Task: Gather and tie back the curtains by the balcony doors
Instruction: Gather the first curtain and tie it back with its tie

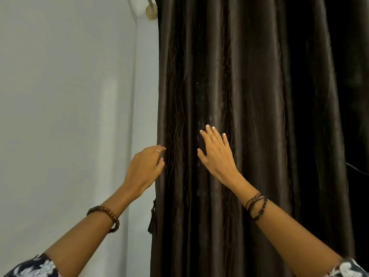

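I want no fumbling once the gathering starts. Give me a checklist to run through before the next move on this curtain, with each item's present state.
1. Left hand at the curtain's left edge: ok, fingers curl at the edge.
2. Right hand on the fabric: ok, flat with straight fingers.
3. Fabric bunched between the hands: not ok, it hangs in loose folds.
4. Tassel tie-back within reach: ok, it hangs at the edge below the left hand.
5. Hook for the tie: cannot tell.

Both bare arms reach up and forward, wrists banded with bracelets. The left hand (144, 168) has its fingers curled, their tips hidden past a dark edge; its grip is unclear. The right hand (216, 154) lies flat, fingers straight and slightly spread.
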